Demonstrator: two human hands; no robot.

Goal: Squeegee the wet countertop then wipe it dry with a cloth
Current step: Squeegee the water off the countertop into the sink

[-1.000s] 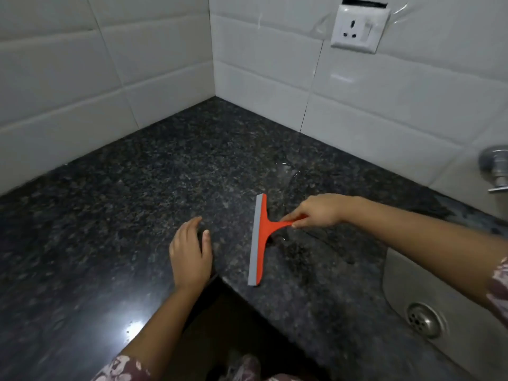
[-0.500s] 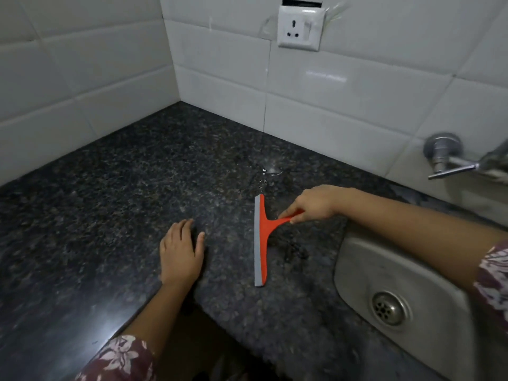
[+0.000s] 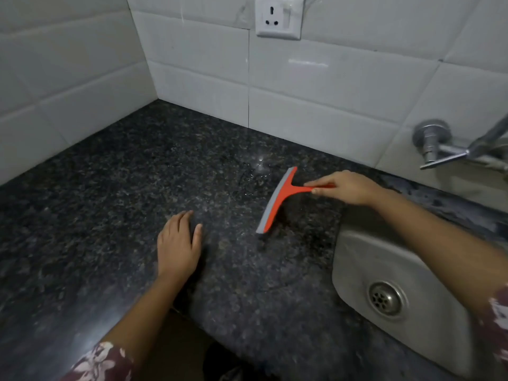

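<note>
An orange squeegee (image 3: 277,200) with a grey rubber blade lies blade-down on the dark speckled granite countertop (image 3: 115,188). My right hand (image 3: 347,188) grips its short handle from the right. Just left of the blade's far end a small patch of water (image 3: 255,166) glistens on the stone. My left hand (image 3: 178,243) rests flat on the counter, fingers straight, to the left of the squeegee and apart from it. No cloth is in view.
A steel sink (image 3: 390,276) with a round drain (image 3: 386,298) is set into the counter at the right. A metal tap (image 3: 437,147) juts from the white tiled wall (image 3: 316,92); a socket (image 3: 279,17) sits higher. The counter's front edge cuts inward below my left forearm.
The view has swung right, showing more of the sink and tap. The squeegee has tilted, its near end now angled left, and sits closer to the sink. My left hand stays flat.
</note>
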